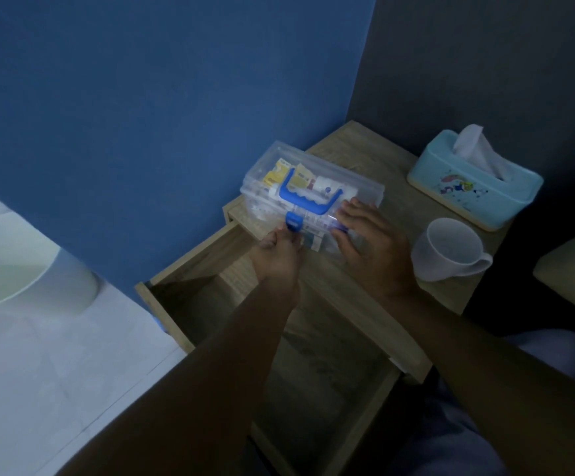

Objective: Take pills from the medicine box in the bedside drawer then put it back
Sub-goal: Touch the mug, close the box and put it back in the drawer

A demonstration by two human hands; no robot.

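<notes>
A clear plastic medicine box [317,180] with a blue handle and blue latches stands on the wooden bedside table [354,149], lid down, packets and a white bottle visible inside. My left hand [279,255] pinches the left blue latch [293,223] at the box's front. On the right front of the box rests my right hand [368,245], its fingers over the right blue latch [339,228]. Below the hands the drawer [193,269] stands pulled out, and its inside looks empty.
A white mug [450,250] stands just right of my right hand. A light blue tissue box [474,187] sits at the table's back right. A blue wall is behind, white bedding [39,338] to the left, a cushion edge [574,269] at far right.
</notes>
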